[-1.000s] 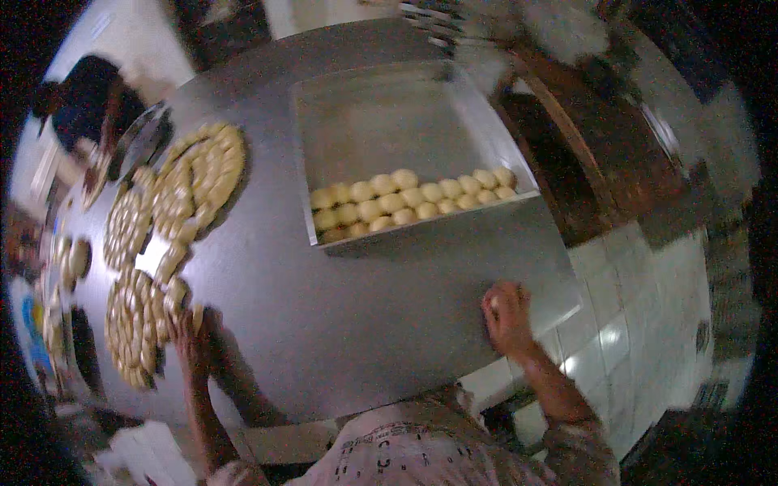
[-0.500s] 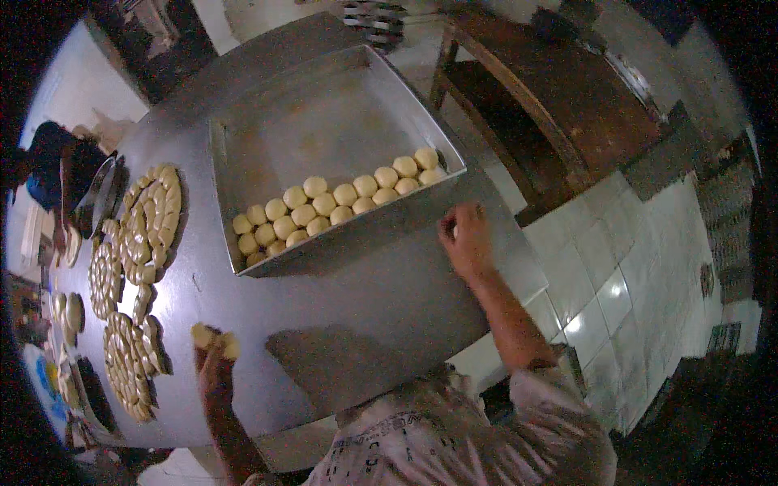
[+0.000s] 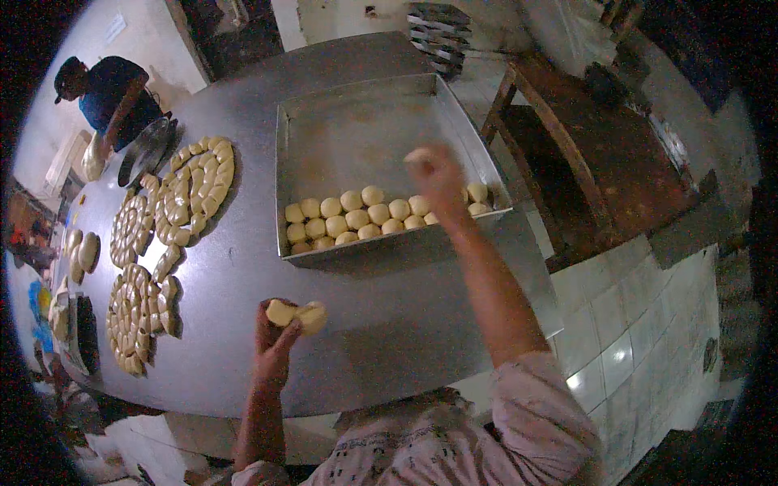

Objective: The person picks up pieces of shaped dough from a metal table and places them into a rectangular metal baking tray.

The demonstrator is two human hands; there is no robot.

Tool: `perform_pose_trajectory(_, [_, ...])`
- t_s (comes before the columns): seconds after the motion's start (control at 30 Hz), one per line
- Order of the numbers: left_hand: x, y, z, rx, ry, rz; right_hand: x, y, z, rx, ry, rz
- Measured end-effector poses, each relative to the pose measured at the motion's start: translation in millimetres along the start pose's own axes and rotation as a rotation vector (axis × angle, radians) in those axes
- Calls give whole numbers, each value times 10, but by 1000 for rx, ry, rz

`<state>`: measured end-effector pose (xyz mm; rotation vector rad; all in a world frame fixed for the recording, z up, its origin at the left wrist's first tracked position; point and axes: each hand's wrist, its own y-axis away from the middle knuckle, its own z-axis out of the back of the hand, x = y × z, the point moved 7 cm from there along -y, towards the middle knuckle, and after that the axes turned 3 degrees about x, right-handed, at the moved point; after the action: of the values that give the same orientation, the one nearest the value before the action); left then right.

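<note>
**Dough balls in the tray, two lumps in the left hand**

From far off, I look down at a big metal tray [image 3: 348,138] on a shiny table [image 3: 389,300]. Round dough balls [image 3: 378,214] sit in rows along its near side, many of them touching. The right hand [image 3: 439,182] is over the tray with its fingers curled in. It is blurry, with a pale spot at the fingertips, and I cannot tell if that is dough. The right arm [image 3: 498,292] is in my way and hides some balls. The left hand [image 3: 275,348] is in front of the tray, its fingers closed around two lumps of dough [image 3: 281,313]. On the left, cut dough pieces [image 3: 198,182] lie in big bunches. Past them, a round pan [image 3: 146,152] is near a person [image 3: 126,93] in dark clothes. A brown wooden table [image 3: 596,146] stands to the right.
</note>
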<state>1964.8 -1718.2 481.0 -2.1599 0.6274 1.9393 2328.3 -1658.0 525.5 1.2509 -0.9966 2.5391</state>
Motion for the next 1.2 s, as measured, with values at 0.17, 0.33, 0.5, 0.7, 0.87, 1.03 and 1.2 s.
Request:
perform_pose_trajectory(0.17, [-232, 67, -8, -25, -16, -84, 810, 538, -427, 260, -308, -176])
perform_pose_trajectory(0.33, [18, 110, -176, 201, -231, 1, 1476, 1878, -711, 742, -366, -151])
perform_pose_trajectory(0.5, [-70, 95, 1068, -180, 162, -89, 510, 2431, 452, 272, 172, -235])
perform_pose_trajectory(0.7, [167, -4, 609, 28, 437, 73, 270, 1760, 569, -2, 935, -37])
perform_pose_trajectory(0.87, [217, -1, 837, -165, 208, 114, 87, 2398, 343, 327, 451, -139])
perform_pose_trajectory(1.03, [355, -65, 628, -19, 113, 100, -315, 1574, 907, -36, 815, -210])
perform_pose_trajectory(1.2, [190, -73, 162, -59, -182, 129, 107, 1777, 462, 239, 447, -29])
